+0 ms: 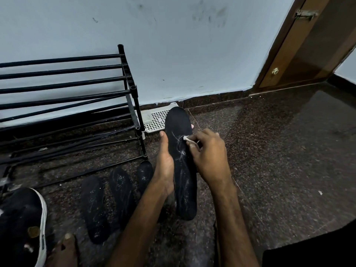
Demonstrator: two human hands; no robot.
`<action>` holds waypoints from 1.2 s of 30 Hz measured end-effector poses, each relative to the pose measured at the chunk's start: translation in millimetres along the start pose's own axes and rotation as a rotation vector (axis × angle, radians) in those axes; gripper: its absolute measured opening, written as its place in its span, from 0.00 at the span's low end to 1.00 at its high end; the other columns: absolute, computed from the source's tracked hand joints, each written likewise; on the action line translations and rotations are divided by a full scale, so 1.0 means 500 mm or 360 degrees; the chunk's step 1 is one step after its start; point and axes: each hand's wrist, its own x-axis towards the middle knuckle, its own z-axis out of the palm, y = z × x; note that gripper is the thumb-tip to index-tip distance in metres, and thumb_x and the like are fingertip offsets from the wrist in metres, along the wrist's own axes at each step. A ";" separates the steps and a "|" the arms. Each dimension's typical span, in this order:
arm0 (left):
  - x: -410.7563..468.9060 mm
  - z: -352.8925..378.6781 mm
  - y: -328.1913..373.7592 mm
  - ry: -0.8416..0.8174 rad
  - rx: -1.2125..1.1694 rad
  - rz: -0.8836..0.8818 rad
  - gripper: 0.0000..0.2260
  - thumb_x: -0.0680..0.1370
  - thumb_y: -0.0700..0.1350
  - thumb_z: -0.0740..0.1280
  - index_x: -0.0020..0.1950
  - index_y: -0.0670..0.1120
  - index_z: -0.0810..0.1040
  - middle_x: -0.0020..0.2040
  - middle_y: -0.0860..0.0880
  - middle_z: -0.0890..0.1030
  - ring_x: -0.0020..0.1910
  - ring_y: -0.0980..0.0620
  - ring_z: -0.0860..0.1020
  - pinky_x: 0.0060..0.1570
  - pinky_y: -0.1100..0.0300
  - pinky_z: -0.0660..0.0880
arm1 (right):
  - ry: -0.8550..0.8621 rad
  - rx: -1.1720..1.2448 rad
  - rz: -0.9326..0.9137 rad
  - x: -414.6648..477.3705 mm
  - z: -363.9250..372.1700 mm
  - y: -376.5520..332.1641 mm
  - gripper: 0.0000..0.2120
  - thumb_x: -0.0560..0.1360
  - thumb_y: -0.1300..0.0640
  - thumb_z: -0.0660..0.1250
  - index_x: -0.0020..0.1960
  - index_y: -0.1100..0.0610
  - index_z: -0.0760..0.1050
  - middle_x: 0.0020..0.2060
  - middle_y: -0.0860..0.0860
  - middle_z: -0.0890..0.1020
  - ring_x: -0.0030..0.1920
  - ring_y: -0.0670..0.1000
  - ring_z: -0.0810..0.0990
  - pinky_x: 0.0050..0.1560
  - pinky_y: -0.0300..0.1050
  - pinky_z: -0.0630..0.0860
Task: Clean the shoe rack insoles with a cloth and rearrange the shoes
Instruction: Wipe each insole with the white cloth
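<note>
Upright between both hands, the black insole (178, 120) shows whitish scuffs and lint streaks down its middle. The left grip (165, 167) clasps its left edge, thumb along the side. The right grip (209, 156) pinches a small white cloth (186, 138) against its face. Three more black insoles (121, 186) lie side by side on the dark speckled floor (279, 151), before the black bar shoe rack (63, 81). A black shoe (21, 218) sits lower left. Behind are a smudged pale wall (173, 54) and a wooden door (308, 45). A white perforated tray (157, 120) lies by the skirting — holding something pale, unclear what.
</note>
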 end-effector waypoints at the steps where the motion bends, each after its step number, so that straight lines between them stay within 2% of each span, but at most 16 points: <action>1: -0.001 -0.003 0.007 0.0000 -0.0027 -0.0006 0.38 0.77 0.70 0.51 0.61 0.40 0.81 0.59 0.39 0.81 0.55 0.45 0.82 0.49 0.52 0.81 | -0.0102 0.0089 -0.0039 0.000 0.000 -0.004 0.03 0.73 0.60 0.72 0.47 0.56 0.82 0.44 0.46 0.80 0.42 0.43 0.74 0.62 0.63 0.72; 3: 0.000 -0.013 0.016 -0.0034 -0.0045 -0.0026 0.37 0.78 0.70 0.49 0.57 0.41 0.82 0.55 0.40 0.83 0.50 0.45 0.84 0.43 0.50 0.82 | -0.0299 0.0184 -0.0080 0.002 -0.004 -0.003 0.04 0.72 0.59 0.73 0.46 0.53 0.83 0.43 0.45 0.81 0.42 0.44 0.77 0.62 0.64 0.71; 6: 0.002 -0.014 0.014 -0.0036 0.0043 -0.0063 0.39 0.76 0.72 0.48 0.63 0.43 0.79 0.59 0.40 0.82 0.56 0.43 0.82 0.53 0.42 0.79 | -0.0153 -0.0004 -0.0003 0.006 -0.010 -0.001 0.04 0.73 0.59 0.73 0.46 0.53 0.83 0.44 0.45 0.80 0.43 0.44 0.75 0.74 0.62 0.59; 9: 0.005 -0.003 0.002 -0.0002 0.0008 -0.0041 0.36 0.79 0.69 0.48 0.64 0.42 0.77 0.59 0.40 0.82 0.56 0.45 0.82 0.48 0.49 0.82 | 0.0105 -0.0083 0.0039 0.007 -0.005 -0.019 0.06 0.74 0.60 0.71 0.51 0.56 0.82 0.48 0.49 0.82 0.50 0.49 0.78 0.76 0.57 0.56; 11: 0.005 -0.003 0.001 0.0000 -0.0013 -0.0027 0.35 0.79 0.68 0.49 0.62 0.42 0.80 0.60 0.40 0.81 0.56 0.45 0.82 0.50 0.52 0.81 | -0.0006 0.0044 -0.0034 0.010 -0.001 -0.031 0.06 0.73 0.60 0.72 0.50 0.54 0.83 0.47 0.48 0.82 0.48 0.46 0.78 0.76 0.56 0.57; 14: 0.006 -0.021 0.004 -0.0001 0.0088 -0.0049 0.37 0.78 0.70 0.46 0.53 0.46 0.86 0.57 0.42 0.83 0.52 0.46 0.83 0.53 0.48 0.76 | -0.0245 0.0064 -0.0040 0.009 -0.007 -0.027 0.05 0.73 0.57 0.73 0.48 0.50 0.83 0.46 0.44 0.83 0.47 0.44 0.79 0.76 0.56 0.52; 16: 0.009 -0.025 -0.001 -0.0019 0.0202 -0.0050 0.37 0.78 0.70 0.44 0.54 0.48 0.86 0.57 0.44 0.84 0.52 0.46 0.83 0.54 0.48 0.74 | -0.0108 -0.0071 0.0037 0.009 -0.012 -0.016 0.04 0.73 0.58 0.73 0.48 0.52 0.83 0.46 0.45 0.83 0.46 0.45 0.79 0.77 0.58 0.52; 19: 0.007 -0.010 -0.009 -0.0043 0.0120 -0.0049 0.35 0.79 0.68 0.46 0.62 0.45 0.81 0.59 0.42 0.83 0.54 0.46 0.83 0.49 0.50 0.81 | 0.0036 -0.0077 0.0053 0.010 -0.012 -0.026 0.04 0.74 0.59 0.72 0.48 0.54 0.83 0.46 0.48 0.83 0.49 0.49 0.80 0.77 0.55 0.54; 22: 0.002 -0.010 -0.001 -0.0062 0.0091 -0.0037 0.36 0.79 0.68 0.47 0.60 0.43 0.81 0.59 0.41 0.82 0.53 0.46 0.83 0.49 0.50 0.80 | -0.0200 0.0185 -0.0059 0.012 -0.013 -0.034 0.04 0.72 0.59 0.74 0.47 0.54 0.84 0.44 0.46 0.84 0.46 0.47 0.81 0.74 0.44 0.58; 24: 0.009 -0.024 0.004 -0.0051 0.0197 -0.0011 0.37 0.76 0.71 0.47 0.58 0.46 0.84 0.57 0.42 0.83 0.49 0.45 0.83 0.47 0.48 0.76 | -0.0243 0.0220 -0.0009 0.011 -0.020 -0.023 0.04 0.72 0.59 0.75 0.46 0.52 0.84 0.43 0.45 0.85 0.44 0.46 0.82 0.75 0.49 0.59; 26: 0.012 -0.023 0.001 -0.0056 0.0281 -0.0003 0.37 0.76 0.72 0.47 0.62 0.47 0.80 0.57 0.43 0.83 0.49 0.45 0.83 0.44 0.49 0.78 | -0.0058 0.0083 0.0069 0.010 -0.020 -0.012 0.03 0.72 0.59 0.74 0.46 0.54 0.84 0.43 0.46 0.85 0.45 0.47 0.82 0.73 0.58 0.64; 28: 0.010 -0.009 -0.009 -0.0063 0.0222 -0.0007 0.34 0.78 0.69 0.47 0.65 0.46 0.78 0.61 0.43 0.82 0.56 0.46 0.82 0.51 0.50 0.79 | 0.0080 0.0011 0.0050 0.012 -0.015 -0.023 0.05 0.73 0.60 0.73 0.48 0.56 0.84 0.45 0.48 0.84 0.48 0.50 0.81 0.70 0.59 0.67; 30: 0.007 0.000 -0.014 -0.0047 0.0099 0.0014 0.32 0.80 0.66 0.48 0.62 0.44 0.80 0.61 0.42 0.81 0.59 0.47 0.80 0.56 0.53 0.78 | 0.0026 0.0097 -0.0104 0.017 -0.011 -0.042 0.05 0.73 0.61 0.73 0.48 0.56 0.83 0.44 0.48 0.83 0.47 0.48 0.81 0.66 0.59 0.70; 33: 0.007 -0.011 -0.008 -0.0128 0.0092 -0.0022 0.35 0.79 0.67 0.45 0.53 0.46 0.85 0.53 0.43 0.84 0.50 0.46 0.83 0.45 0.50 0.81 | -0.0239 0.0214 -0.0144 0.019 -0.027 -0.038 0.05 0.72 0.59 0.74 0.47 0.52 0.84 0.45 0.45 0.83 0.47 0.45 0.81 0.72 0.56 0.63; 35: 0.010 -0.021 -0.005 -0.0148 0.0209 -0.0093 0.37 0.76 0.70 0.45 0.61 0.46 0.80 0.54 0.43 0.84 0.46 0.45 0.83 0.36 0.49 0.80 | -0.0150 0.0056 -0.0020 0.016 -0.039 -0.017 0.05 0.73 0.58 0.73 0.49 0.51 0.83 0.46 0.44 0.83 0.47 0.44 0.79 0.77 0.55 0.54; 36: 0.011 -0.022 -0.008 -0.0145 0.0244 -0.0100 0.37 0.75 0.71 0.47 0.64 0.46 0.78 0.55 0.43 0.83 0.46 0.44 0.83 0.35 0.49 0.80 | -0.0050 -0.0028 0.0030 0.015 -0.040 -0.011 0.05 0.74 0.59 0.72 0.50 0.52 0.83 0.47 0.45 0.82 0.47 0.43 0.78 0.77 0.56 0.53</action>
